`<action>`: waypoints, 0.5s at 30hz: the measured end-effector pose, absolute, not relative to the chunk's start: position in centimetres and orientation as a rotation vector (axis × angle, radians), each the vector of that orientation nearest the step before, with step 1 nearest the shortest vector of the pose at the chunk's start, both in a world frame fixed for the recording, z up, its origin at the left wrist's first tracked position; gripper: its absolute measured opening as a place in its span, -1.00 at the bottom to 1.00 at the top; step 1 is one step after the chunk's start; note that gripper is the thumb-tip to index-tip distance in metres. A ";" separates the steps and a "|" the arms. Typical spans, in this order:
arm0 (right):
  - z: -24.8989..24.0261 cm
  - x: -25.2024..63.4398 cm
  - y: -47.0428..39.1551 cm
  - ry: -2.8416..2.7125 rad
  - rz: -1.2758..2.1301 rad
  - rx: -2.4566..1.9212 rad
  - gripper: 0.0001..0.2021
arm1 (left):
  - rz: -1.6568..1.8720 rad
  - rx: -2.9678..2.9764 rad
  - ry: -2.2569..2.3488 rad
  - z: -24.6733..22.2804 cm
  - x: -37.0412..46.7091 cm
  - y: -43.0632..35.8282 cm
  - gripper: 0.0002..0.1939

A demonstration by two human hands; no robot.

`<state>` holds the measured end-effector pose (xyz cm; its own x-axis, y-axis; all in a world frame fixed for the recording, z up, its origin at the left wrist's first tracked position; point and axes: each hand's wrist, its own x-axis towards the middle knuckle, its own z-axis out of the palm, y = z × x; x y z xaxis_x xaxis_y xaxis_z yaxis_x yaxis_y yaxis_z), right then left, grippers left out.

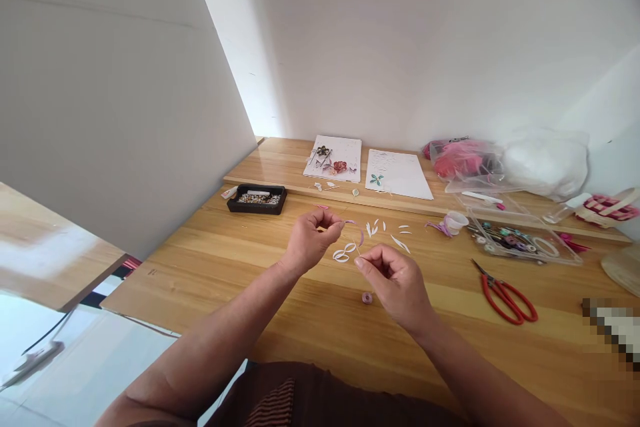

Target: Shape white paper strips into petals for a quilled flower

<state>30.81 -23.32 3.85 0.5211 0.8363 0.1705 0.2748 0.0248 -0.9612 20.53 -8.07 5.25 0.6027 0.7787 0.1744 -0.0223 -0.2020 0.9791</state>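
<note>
My left hand is closed in a pinch on the end of a thin purple strip, which curves to the right above the table. My right hand pinches a thin wire whose upper end meets the curve of the strip; how they join is too small to tell. Below and between the hands lie white loop-shaped petals. Several loose white slivers are spread just beyond. A small purple spool rests on the wood to the left of my right wrist.
Red-handled pliers lie at right, near a clear plastic tray of small parts. A black tray of beads stands at left. On the raised back ledge are white paper sheets and plastic bags. A white cup holds purple ribbon.
</note>
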 end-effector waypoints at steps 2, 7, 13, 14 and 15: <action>4.7 31.0 -23.7 -1.150 0.320 -1.563 -0.83 | 0.810 1.681 0.645 5.4 20.4 -8.1 -0.82; 7.2 32.7 -23.1 -1.328 -0.071 -1.547 -0.91 | 0.632 1.762 0.571 5.7 20.1 -8.7 -0.82; 8.2 35.2 -20.2 -1.257 0.118 -1.505 -0.86 | 0.481 1.678 0.382 6.4 19.7 -9.6 -0.78; 7.8 35.4 -19.9 -1.202 0.202 -1.499 -0.84 | 0.485 1.646 0.370 6.5 19.6 -9.6 -0.76; 7.3 35.4 -19.6 -1.133 0.301 -1.484 -0.81 | 0.493 1.609 0.361 6.5 19.6 -9.6 -0.74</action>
